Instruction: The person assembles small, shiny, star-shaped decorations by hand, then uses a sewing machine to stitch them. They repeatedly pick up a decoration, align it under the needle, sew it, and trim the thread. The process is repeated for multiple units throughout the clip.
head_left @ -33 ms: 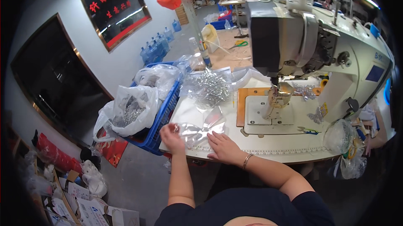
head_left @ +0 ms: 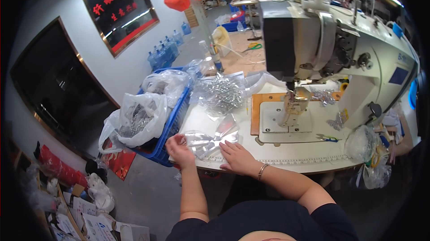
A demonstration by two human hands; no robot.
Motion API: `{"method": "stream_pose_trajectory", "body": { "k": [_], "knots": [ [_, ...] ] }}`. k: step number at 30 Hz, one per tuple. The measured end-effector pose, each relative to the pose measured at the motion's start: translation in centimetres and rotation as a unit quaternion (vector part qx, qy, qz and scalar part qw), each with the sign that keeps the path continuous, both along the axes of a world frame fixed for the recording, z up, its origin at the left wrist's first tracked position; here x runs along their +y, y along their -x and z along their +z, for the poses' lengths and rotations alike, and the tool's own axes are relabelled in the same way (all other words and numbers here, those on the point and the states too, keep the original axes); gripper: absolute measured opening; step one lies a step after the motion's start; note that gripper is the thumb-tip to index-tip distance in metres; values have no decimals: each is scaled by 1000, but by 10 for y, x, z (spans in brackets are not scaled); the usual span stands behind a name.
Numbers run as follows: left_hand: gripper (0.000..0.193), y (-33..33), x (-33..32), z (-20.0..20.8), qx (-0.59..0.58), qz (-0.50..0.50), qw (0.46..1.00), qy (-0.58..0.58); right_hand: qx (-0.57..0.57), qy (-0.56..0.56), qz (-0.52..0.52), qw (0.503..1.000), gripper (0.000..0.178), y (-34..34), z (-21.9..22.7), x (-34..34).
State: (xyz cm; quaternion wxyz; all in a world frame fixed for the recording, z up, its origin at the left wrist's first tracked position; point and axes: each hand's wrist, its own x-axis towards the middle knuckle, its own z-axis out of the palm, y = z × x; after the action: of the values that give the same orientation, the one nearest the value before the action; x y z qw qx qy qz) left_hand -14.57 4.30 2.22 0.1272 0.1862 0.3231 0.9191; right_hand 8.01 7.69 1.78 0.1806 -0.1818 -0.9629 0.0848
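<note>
A clear, shiny plastic piece, bow-shaped with several lobes [head_left: 201, 139], lies on the white sewing table [head_left: 286, 153] near its front left corner. By its left end is my left hand [head_left: 180, 152], its fingers curled with the tips together; what they pinch, if anything, is too small to make out. My right hand [head_left: 239, 157] rests flat with fingers stretched, the fingertips on the piece's right lower edge. Behind the piece sits a clear bag of small silvery parts [head_left: 221, 95].
The sewing machine [head_left: 291, 39] stands on the right, its needle area [head_left: 295, 106] above a metal plate. Small snips [head_left: 329, 138] and a silvery butterfly ornament [head_left: 336, 121] lie near it. A blue basket [head_left: 177, 120] holding white plastic bags [head_left: 145, 118] adjoins the table's left edge.
My left hand has shifted slightly left and turned a little, its fingers still curled. The right hand stays flat on the clear piece.
</note>
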Motion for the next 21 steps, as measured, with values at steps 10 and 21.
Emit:
{"method": "stream_pose_trajectory", "body": {
  "k": [10, 21],
  "knots": [
    [12, -159, -49, 59, 688, 60, 723, 7, 414, 704, 135, 561, 73, -125, 65, -19],
    [40, -251, -43, -9, 781, -182, 572, 173, 498, 564, -297, 588, 30, -217, 1, -10]
  ]
}}
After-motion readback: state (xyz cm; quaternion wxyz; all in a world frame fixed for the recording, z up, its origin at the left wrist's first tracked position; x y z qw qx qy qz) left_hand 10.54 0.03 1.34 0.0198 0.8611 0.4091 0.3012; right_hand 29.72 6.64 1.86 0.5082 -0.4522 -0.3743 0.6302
